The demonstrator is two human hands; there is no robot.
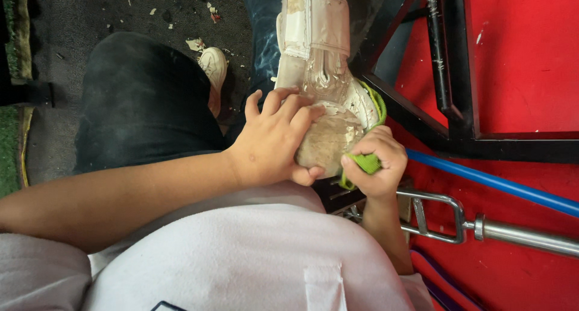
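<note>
— The dark floor is showing at the top, littered with pale scraps, and a red surface is filling the right side. What is crowding the edges?

— A black metal frame is running along the red, a blue bar is slanting beneath it, and a chrome bar is lying lower down. Open room is lying mostly to the left, over the floor and a strip of green mat.

— And the hands?

— The left hand is lying flat on a worn white shoe, fingers spread over its dirty toe, thumb tucked under the near edge. The shoe is pointing toward the person, resting over the lap between dark trousers and the frame (its strap end is reaching the top edge of the view).

— The right one?

— The right hand is curling shut, pinching a green cloth against the shoe's right side, just beside the left thumb. A white sneaker is standing on the floor below.
</note>
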